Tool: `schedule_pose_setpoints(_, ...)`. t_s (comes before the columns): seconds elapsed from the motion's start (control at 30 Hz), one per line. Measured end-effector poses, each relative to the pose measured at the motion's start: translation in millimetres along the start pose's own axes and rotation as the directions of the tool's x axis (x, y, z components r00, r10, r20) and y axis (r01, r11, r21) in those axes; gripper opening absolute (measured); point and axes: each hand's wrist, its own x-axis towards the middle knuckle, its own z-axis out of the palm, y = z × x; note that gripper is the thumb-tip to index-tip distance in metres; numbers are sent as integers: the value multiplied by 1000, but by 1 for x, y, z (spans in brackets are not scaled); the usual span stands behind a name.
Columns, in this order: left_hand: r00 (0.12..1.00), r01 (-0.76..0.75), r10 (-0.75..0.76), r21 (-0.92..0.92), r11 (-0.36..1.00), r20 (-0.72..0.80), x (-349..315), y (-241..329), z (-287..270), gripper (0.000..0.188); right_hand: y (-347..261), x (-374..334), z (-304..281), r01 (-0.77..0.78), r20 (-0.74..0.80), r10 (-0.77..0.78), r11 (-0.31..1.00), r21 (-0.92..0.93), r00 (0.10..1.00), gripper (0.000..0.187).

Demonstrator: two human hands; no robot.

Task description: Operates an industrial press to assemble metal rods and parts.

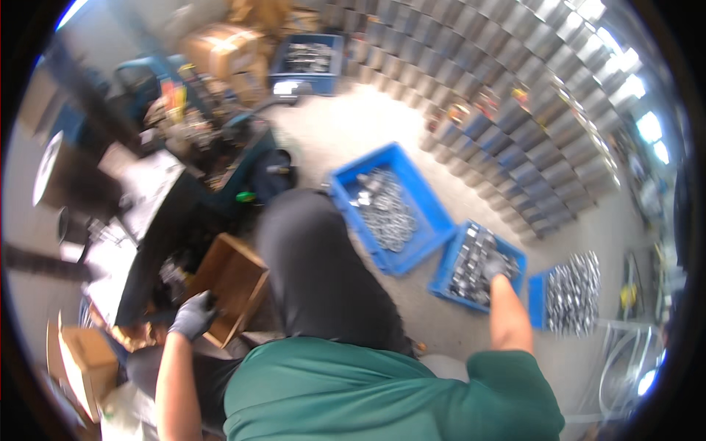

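My left hand (194, 317), in a grey glove, is at the near left edge of an open brown wooden box (234, 283). Its fingers look curled, and blur hides what they may hold. On the right my right arm stretches out, and my gloved right hand (499, 267) rests among shiny metal parts (471, 272) in a small blue crate (439, 289). The fingers of that hand blend into the parts and cannot be made out. Farther left, a larger blue crate (434, 198) holds many small ring-like metal pieces (386, 213).
At left stands a machine with a bright metal table (132, 228). Another blue crate (539, 301) beside stacked metal parts (573, 294) is far right. Rows of stacked grey cylinders (471, 95) fill the back. Cardboard boxes (220, 48) and a parts crate (307, 82) stand behind.
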Motion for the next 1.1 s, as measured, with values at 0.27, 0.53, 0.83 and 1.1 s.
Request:
schedule_pose_setpoints(0.27, 997, -66, 69, 62, 996, -40, 6, 3, 0, 33, -84, 101, -33, -222, 182, 383, 61, 973, 906, 32)
schedule_pose_setpoints(0.53, 909, -156, 151, 19, 988, -390, -2, 18, -36, 35, -425, 9, -167, 990, -375, -917, 117, 75, 137, 33)
schedule_pose_setpoints(0.83, 269, -8, -21, -24, 1000, -963, -10, -26, -120, 40, -708, -246, -249, 896, -82, -893, -443, -21, -443, 17)
schedule_pose_setpoints(1.1, 500, 194, -149, -57, 979, -853, 7, -47, -133, 58, -821, -316, -176, 940, -159, -944, -312, 137, -290, 26)
